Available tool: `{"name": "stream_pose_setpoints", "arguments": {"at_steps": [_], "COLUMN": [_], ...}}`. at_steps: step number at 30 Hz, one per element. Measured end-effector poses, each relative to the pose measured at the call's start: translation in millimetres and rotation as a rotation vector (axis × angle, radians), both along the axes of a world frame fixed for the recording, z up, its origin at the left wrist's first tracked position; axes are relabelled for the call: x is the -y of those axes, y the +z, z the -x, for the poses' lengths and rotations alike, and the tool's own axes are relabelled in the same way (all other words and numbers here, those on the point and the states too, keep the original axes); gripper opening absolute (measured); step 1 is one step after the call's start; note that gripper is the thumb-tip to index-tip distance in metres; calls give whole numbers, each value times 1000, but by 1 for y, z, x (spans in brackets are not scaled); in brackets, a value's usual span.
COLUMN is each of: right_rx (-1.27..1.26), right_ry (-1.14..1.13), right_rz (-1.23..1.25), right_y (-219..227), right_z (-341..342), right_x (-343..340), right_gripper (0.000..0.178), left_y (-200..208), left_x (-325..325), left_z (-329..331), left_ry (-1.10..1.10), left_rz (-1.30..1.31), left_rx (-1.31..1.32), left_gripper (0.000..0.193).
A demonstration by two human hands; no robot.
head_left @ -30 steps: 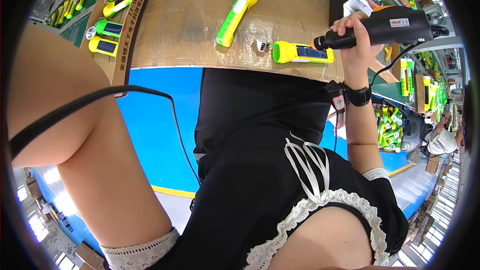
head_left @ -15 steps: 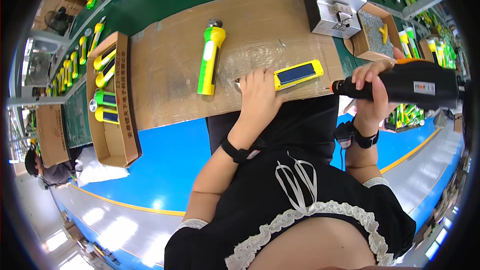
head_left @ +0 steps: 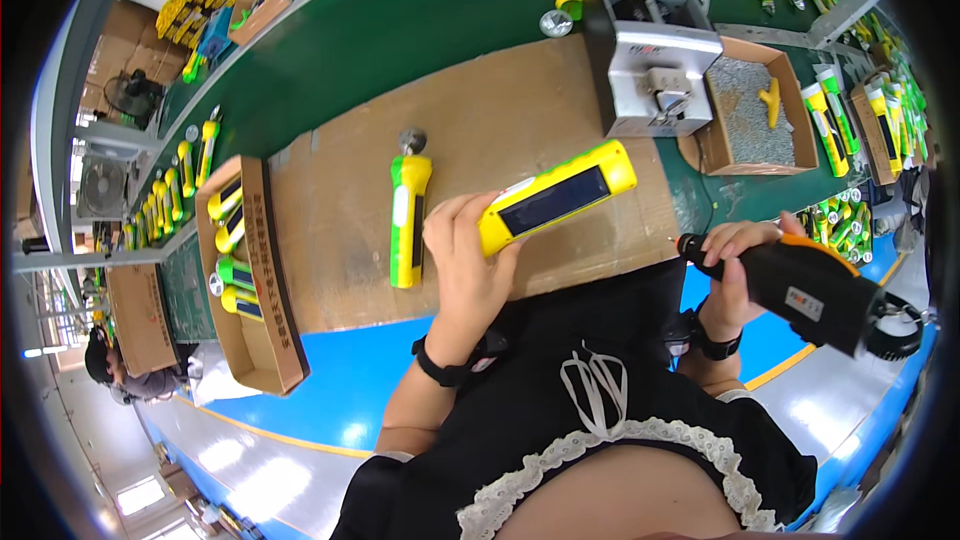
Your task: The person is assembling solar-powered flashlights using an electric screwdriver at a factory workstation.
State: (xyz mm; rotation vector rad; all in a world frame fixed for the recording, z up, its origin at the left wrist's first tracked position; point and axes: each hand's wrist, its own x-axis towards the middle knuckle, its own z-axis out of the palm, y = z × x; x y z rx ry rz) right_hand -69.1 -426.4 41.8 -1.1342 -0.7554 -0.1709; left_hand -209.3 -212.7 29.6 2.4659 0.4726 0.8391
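My left hand (head_left: 468,265) is closed round one end of a yellow flashlight (head_left: 618,168) with a dark solar panel on its upper side. It slants up to the right over a brown cardboard sheet (head_left: 335,275). At the right, my right hand (head_left: 732,285) grips a black electric screwdriver (head_left: 800,288) with an orange strip; its tip points left, apart from the flashlight. To the left of my left hand, a green and yellow flashlight (head_left: 408,225) lies on the cardboard, with a round silvery reflector (head_left: 412,141) at its far end.
A long carton (head_left: 237,352) of flashlights stands at the left. Beyond the sheet, right of centre, is a silver and black machine (head_left: 655,60). Beside it sits a cardboard box (head_left: 770,169) of small grey metal pieces. More flashlights line the green bench (head_left: 430,25). A person (head_left: 112,360) is at far left.
My left hand has raised the yellow flashlight off the cardboard and tilted it. The screwdriver has swung so its rear end points lower. The whole view has shifted, with the bench lower in it.
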Motion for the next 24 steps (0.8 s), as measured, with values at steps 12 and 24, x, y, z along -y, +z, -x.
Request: {"name": "stream_pose_setpoints", "arguments": {"at_steps": [12, 24], "right_rx": [-24, -60], "right_ry": [-70, -164], "right_rz": [19, 181], "right_y": [-10, -38], "right_z": [-23, -16], "right_x": [12, 9], "right_gripper": [64, 62], "left_y": [-5, -84], "left_x": [-29, -121], "left_z": [-63, -301], "left_ry": [18, 853], "left_rz": [-51, -183], "left_rx": [7, -360], "left_gripper": [52, 25]}}
